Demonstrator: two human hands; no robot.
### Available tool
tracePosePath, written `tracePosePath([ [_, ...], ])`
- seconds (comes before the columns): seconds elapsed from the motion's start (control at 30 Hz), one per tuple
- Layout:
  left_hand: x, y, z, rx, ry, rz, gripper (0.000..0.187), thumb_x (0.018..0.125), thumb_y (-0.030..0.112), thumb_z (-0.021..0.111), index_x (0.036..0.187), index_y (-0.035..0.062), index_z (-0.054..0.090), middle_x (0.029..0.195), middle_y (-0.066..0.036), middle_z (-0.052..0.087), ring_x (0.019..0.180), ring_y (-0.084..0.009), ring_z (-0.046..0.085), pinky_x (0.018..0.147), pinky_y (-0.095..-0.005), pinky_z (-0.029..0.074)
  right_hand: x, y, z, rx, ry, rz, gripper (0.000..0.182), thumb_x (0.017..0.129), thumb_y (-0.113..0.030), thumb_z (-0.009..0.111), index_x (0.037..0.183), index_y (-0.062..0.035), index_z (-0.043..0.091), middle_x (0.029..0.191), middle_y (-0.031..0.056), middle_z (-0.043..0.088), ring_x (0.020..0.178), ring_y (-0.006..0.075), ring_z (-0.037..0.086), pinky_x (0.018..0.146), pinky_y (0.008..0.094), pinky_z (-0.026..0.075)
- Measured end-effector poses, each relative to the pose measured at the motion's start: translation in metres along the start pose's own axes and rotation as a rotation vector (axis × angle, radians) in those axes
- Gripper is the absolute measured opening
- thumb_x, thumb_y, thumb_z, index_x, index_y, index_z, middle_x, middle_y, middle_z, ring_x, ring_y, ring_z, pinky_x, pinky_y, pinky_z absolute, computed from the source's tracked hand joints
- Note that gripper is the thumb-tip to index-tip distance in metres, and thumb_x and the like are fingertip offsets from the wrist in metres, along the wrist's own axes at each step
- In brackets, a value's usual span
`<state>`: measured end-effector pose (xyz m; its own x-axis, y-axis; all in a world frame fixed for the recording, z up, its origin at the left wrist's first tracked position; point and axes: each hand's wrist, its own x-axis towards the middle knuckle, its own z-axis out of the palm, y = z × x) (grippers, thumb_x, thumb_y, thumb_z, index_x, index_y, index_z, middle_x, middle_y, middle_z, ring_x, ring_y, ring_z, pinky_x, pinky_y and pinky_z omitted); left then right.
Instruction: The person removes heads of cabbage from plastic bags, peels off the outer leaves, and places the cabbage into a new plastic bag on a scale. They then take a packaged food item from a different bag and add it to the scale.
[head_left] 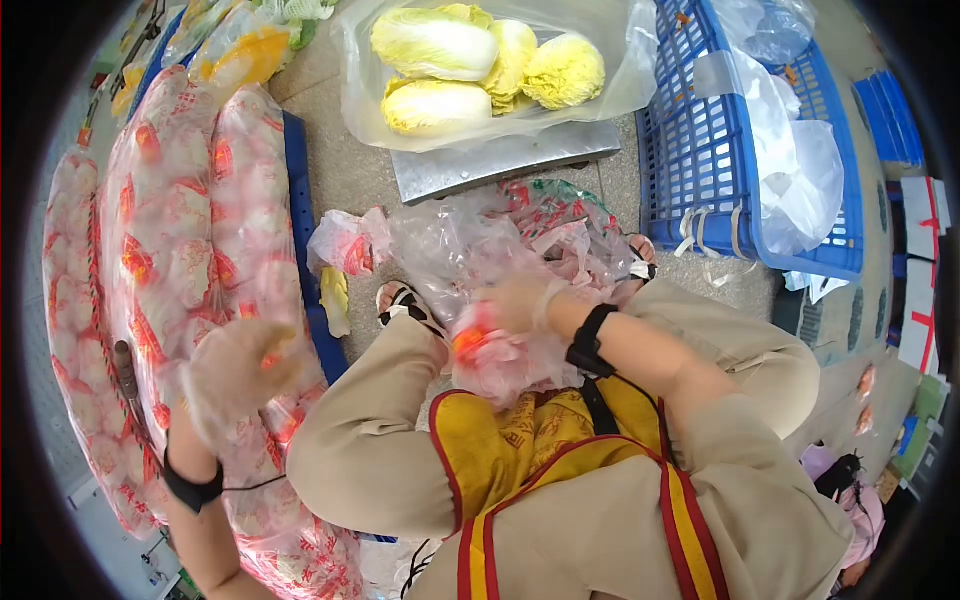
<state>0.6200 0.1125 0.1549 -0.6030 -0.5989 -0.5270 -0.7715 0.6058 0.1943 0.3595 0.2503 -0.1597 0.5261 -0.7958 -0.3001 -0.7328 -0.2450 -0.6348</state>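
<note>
My right hand (515, 305), in a thin clear glove and blurred, is closed on a crumpled pink-and-red printed plastic wrapper (490, 355) in front of my lap. My left hand (235, 375), also gloved and smeared by motion, is raised at the left over long bundles wrapped in red-printed film (170, 230). Its thumb and fingers look apart, and I see nothing in it. More loose clear and printed plastic film (450, 240) lies heaped between my feet. Beyond it, several bare yellow-white napa cabbages (435, 45) lie in a clear plastic liner (365, 120).
A metal platform (505, 160) stands under the front of the lined container. At right is a blue plastic crate (690, 150) holding clear bags (800, 180). A blue edge (305, 220) runs beside the wrapped bundles. A yellow leaf (335, 302) lies near my left foot.
</note>
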Motion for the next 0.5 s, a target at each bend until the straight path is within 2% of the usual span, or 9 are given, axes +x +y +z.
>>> tracePosePath([
  [0.07,-0.021,0.036,-0.026,0.09,-0.159,-0.2,0.031,0.073,0.022,0.064,0.1,0.0065,0.065,0.082,-0.014,0.065,0.077,-0.0294,0.064,0.069,-0.0376,0.05,-0.034,0.029,-0.004,-0.139,-0.397,0.316,0.031,0.072,-0.026,0.063,0.099,-0.0131,0.07,0.105,0.0107,0.066,0.101,0.0312,0.061,0.087,0.04,0.048],
  [0.13,-0.022,0.051,-0.024,0.07,-0.118,-0.07,0.031,0.073,0.022,0.064,0.1,0.0071,0.065,0.083,-0.014,0.065,0.078,-0.0293,0.063,0.069,-0.0381,0.049,-0.054,0.057,0.01,-0.237,-0.667,0.399,0.033,0.07,-0.025,0.063,0.1,-0.0131,0.07,0.107,0.0138,0.065,0.101,0.0298,0.061,0.086,0.0399,0.048],
  [0.23,0.013,0.081,0.004,0.065,-0.078,0.225,0.034,0.072,0.023,0.065,0.103,0.0086,0.064,0.087,-0.014,0.065,0.081,-0.0307,0.062,0.07,-0.0398,0.05,-0.051,0.036,0.02,-0.365,-0.469,0.363,0.035,0.069,-0.028,0.065,0.098,-0.0098,0.07,0.109,0.0126,0.065,0.1,0.0275,0.062,0.084,0.0426,0.048],
  [0.3,0.058,0.097,0.065,-0.003,0.022,0.347,0.038,0.07,0.022,0.066,0.106,0.0079,0.062,0.09,-0.015,0.064,0.083,-0.0319,0.062,0.072,-0.0401,0.05,-0.036,0.015,0.022,-0.24,-0.131,0.092,0.031,0.069,-0.024,0.063,0.097,-0.0138,0.07,0.1,0.0171,0.066,0.097,0.0283,0.062,0.082,0.0393,0.048],
  [0.33,0.085,0.108,0.097,0.091,-0.08,0.325,0.037,0.07,0.019,0.065,0.104,0.006,0.062,0.09,-0.015,0.064,0.083,-0.0329,0.062,0.075,-0.0403,0.051,-0.028,0.002,0.024,-0.122,-0.203,0.03,0.033,0.068,-0.026,0.063,0.099,-0.0145,0.069,0.103,0.0165,0.065,0.095,0.0298,0.062,0.081,0.0399,0.048],
  [0.37,0.108,0.11,0.138,0.066,0.021,0.447,0.032,0.071,0.013,0.062,0.102,0.0051,0.062,0.093,-0.015,0.064,0.088,-0.0322,0.062,0.077,-0.0395,0.05,-0.025,-0.007,0.026,-0.004,-0.272,-0.03,0.035,0.068,-0.027,0.064,0.101,-0.0151,0.068,0.106,0.0159,0.064,0.092,0.0313,0.062,0.08,0.0405,0.048],
  [0.4,0.137,0.112,0.182,0.226,-0.015,0.434,0.029,0.074,0.009,0.056,0.102,0.0057,0.063,0.1,-0.014,0.063,0.094,-0.0308,0.061,0.081,-0.0384,0.05,-0.033,-0.018,0.011,-0.003,-0.267,-0.026,0.035,0.068,-0.027,0.064,0.101,-0.0151,0.068,0.106,0.0159,0.064,0.092,0.0313,0.062,0.08,0.0405,0.048],
  [0.47,0.162,0.112,0.241,0.097,-0.286,0.193,0.029,0.079,0.008,0.051,0.105,0.0065,0.063,0.109,-0.014,0.062,0.103,-0.0294,0.059,0.085,-0.0374,0.049,-0.055,-0.05,-0.034,0.32,-0.343,0.273,0.041,0.071,-0.033,0.064,0.108,-0.0158,0.065,0.11,0.0166,0.062,0.092,0.0319,0.061,0.08,0.0403,0.048],
  [0.5,0.166,0.102,0.276,0.099,-0.289,0.198,0.029,0.079,0.008,0.051,0.105,0.0065,0.063,0.109,-0.014,0.062,0.103,-0.0294,0.059,0.085,-0.0374,0.049,-0.054,-0.031,-0.013,0.324,-0.341,0.277,0.041,0.071,-0.033,0.064,0.108,-0.0158,0.065,0.11,0.0166,0.062,0.092,0.0319,0.061,0.08,0.0403,0.048],
])
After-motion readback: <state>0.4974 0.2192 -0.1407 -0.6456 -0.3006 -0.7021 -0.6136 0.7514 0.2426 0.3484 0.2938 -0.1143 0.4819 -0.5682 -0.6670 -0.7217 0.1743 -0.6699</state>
